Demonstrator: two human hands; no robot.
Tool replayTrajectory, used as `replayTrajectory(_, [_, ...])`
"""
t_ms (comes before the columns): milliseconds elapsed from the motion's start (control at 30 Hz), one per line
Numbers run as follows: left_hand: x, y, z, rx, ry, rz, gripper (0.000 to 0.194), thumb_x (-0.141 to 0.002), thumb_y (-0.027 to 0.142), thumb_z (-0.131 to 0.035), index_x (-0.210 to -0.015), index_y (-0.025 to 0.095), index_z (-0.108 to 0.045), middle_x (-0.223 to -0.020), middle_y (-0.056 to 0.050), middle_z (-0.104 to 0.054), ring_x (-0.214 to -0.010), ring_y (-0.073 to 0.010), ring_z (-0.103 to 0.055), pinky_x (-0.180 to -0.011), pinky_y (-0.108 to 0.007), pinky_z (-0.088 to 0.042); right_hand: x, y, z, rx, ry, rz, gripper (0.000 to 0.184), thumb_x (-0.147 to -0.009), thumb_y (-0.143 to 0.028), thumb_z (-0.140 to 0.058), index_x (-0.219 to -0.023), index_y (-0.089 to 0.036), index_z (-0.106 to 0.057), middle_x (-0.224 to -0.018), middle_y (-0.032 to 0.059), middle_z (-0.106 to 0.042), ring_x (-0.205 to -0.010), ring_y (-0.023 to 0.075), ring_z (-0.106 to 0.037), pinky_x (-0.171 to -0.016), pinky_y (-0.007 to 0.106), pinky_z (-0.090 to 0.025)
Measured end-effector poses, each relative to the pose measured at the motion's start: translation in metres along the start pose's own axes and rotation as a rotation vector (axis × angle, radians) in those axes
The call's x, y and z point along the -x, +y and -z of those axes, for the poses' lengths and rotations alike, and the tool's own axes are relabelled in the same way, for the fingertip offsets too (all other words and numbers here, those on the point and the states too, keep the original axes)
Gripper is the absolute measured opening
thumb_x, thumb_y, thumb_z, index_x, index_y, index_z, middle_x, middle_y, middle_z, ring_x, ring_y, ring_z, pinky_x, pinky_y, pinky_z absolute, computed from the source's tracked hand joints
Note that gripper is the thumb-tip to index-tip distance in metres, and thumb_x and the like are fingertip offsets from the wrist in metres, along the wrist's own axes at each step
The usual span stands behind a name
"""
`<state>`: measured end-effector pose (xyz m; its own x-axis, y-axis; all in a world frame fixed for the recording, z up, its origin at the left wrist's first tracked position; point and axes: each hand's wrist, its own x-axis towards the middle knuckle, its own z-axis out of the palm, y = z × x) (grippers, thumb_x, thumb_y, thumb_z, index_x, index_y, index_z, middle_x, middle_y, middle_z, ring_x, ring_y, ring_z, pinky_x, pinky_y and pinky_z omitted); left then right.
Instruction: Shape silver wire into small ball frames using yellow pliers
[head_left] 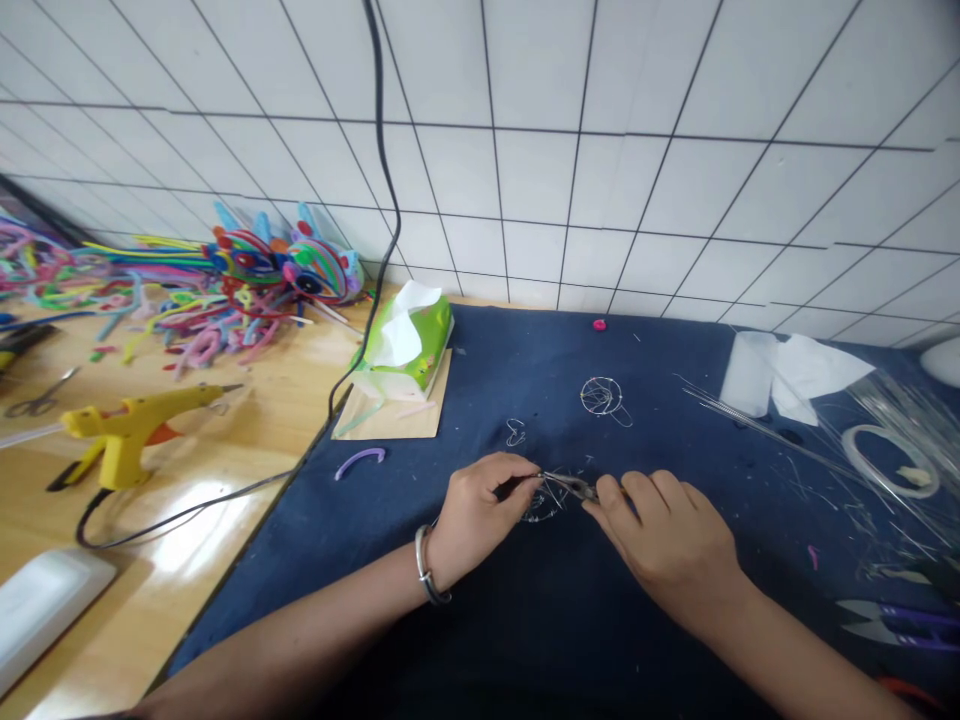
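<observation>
My right hand (664, 540) is closed round a pair of pliers (576, 485), whose jaws point left toward my other hand. Thumb and forefinger of my left hand (491, 505) pinch thin wire at the jaw tips; its exact shape is too small to make out. Below and between the hands lies a tangle of wire (541, 508), partly hidden by the fingers. A round wire ring (601, 396) with small beads or knots rests on the dark blue cloth (517, 370) farther back. A small bent wire piece (515, 433) lies just behind my left hand.
At left are a yellow glue gun (127, 430), scissors (37, 400) and colourful pipe cleaners (202, 320). A tissue pack (409, 340) sits behind a black cable (386, 200). Loose wires (892, 430), a clear coil (889, 462) and purple-handled snips (896, 622) lie at right.
</observation>
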<state>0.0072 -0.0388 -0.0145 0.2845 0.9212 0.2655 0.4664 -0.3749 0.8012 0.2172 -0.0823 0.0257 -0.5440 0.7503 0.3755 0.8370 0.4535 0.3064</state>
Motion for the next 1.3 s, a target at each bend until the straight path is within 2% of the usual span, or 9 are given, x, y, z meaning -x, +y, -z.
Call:
replayTrajectory(433, [0.001, 0.003, 0.001, -0.003, 0.028, -0.001, 0.007, -0.076, 0.018, -0.061, -0.082, 0.017, -0.064, -0.08, -0.003, -0.065, -0.073, -0.0128, -0.06, -0.069, -0.025, -0.049, 0.001, -0.001, -0.001, 0.001, -0.001, -0.01, 0.023, -0.082, -0.035, -0.054, -0.097, -0.018, -0.059, -0.073, 0.0028, -0.055, -0.066, 0.014, -0.041, -0.059, 0.03, -0.027])
replayTrajectory(767, [0.001, 0.005, 0.001, -0.011, -0.016, 0.011, 0.005, -0.077, 0.015, -0.058, -0.079, 0.016, -0.063, -0.078, -0.002, -0.062, -0.072, -0.0118, -0.058, -0.066, -0.024, -0.046, 0.002, 0.002, -0.001, 0.017, -0.022, 0.015, 0.021, -0.082, -0.033, -0.054, -0.097, -0.018, -0.059, -0.071, 0.0023, -0.054, -0.066, 0.0142, -0.042, -0.058, 0.031, -0.027])
replayTrajectory(1067, [0.002, 0.006, 0.001, -0.034, -0.084, 0.022, 0.005, -0.078, 0.015, -0.056, -0.077, 0.016, -0.061, -0.074, -0.002, -0.06, -0.068, -0.0112, -0.055, -0.064, -0.024, -0.044, -0.001, 0.012, -0.001, 0.018, 0.002, 0.129, 0.02, -0.081, -0.03, -0.055, -0.097, -0.018, -0.058, -0.075, 0.0021, -0.055, -0.067, 0.0138, -0.041, -0.058, 0.031, -0.026])
replayTrajectory(1300, [0.002, 0.008, 0.002, -0.033, -0.117, 0.027, 0.007, -0.078, 0.015, -0.055, -0.081, 0.017, -0.06, -0.074, -0.001, -0.06, -0.065, -0.011, -0.054, -0.06, -0.023, -0.043, -0.002, 0.016, 0.0, 0.013, -0.012, 0.158, 0.02, -0.082, -0.03, -0.055, -0.098, -0.018, -0.058, -0.078, 0.0027, -0.056, -0.068, 0.0142, -0.041, -0.059, 0.031, -0.026])
